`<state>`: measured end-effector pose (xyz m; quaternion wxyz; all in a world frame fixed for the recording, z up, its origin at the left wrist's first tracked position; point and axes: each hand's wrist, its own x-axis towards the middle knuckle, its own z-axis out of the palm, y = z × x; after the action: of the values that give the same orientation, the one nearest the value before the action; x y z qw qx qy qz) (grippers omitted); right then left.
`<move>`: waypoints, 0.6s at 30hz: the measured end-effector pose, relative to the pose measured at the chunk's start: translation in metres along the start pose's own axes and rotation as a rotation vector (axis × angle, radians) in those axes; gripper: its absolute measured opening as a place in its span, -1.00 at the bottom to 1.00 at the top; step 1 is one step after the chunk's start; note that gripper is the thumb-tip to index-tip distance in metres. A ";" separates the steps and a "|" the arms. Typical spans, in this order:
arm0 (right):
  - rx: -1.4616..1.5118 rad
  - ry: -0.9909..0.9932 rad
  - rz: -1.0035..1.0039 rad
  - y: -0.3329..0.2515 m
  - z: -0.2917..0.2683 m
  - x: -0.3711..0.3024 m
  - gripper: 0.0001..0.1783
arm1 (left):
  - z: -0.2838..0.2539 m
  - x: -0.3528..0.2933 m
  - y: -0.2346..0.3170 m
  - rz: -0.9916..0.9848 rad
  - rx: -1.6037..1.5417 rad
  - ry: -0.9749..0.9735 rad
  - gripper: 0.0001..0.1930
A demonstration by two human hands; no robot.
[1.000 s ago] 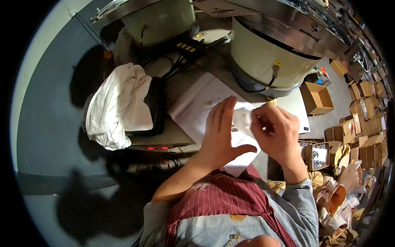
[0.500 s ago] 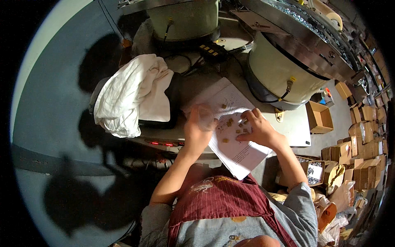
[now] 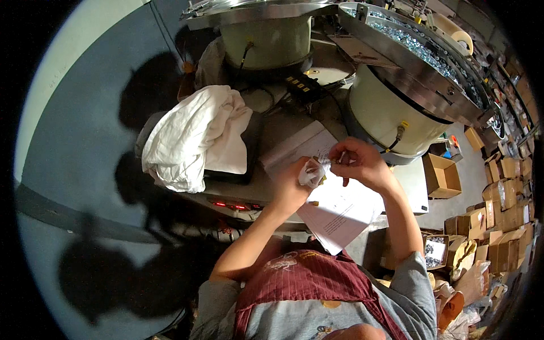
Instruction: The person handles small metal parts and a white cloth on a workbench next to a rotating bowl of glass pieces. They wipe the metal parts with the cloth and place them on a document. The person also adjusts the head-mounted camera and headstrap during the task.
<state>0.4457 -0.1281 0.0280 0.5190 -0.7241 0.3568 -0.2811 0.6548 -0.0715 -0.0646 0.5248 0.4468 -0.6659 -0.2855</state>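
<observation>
My left hand (image 3: 290,186) is closed round a small clear plastic bag (image 3: 311,173), its mouth toward my right hand. At the bag's mouth, my right hand (image 3: 365,164) has its fingers bent together in a pinch; what they hold is too small and shaded to name. Under both hands lies a stack of printed paper sheets (image 3: 343,222). A small brass-coloured piece (image 3: 314,203) rests on the sheets just below my left hand. Any other pieces on the paper are mostly hidden by my hands and the bag.
A white cloth (image 3: 195,139) drapes over a dark box at the left. Two round bowl machines stand behind; the right bowl (image 3: 419,48) holds many shiny metal parts. A black control box (image 3: 303,88) with cables sits between them. Cardboard boxes (image 3: 442,175) crowd the right side.
My right hand has lifted off the brass pieces on the paper and come up to the bag. My left hand has brought the bag right, over the sheets. The view has shifted slightly.
</observation>
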 end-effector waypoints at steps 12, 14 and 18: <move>-0.687 0.041 -0.168 0.061 0.020 0.008 -0.38 | -0.010 -0.012 -0.005 -0.184 -0.332 0.129 -0.71; -0.794 0.081 -0.052 0.079 0.038 0.003 -0.40 | -0.009 -0.010 -0.006 -0.178 -0.290 0.152 -0.70; -0.770 0.045 -0.049 0.068 0.047 0.000 -0.65 | -0.014 -0.010 0.000 -0.192 -0.218 0.080 -0.73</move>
<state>0.4670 -0.1165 -0.0508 0.1943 -0.8680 0.4302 -0.1545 0.6687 -0.0609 -0.0653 0.5665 0.4598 -0.5638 -0.3871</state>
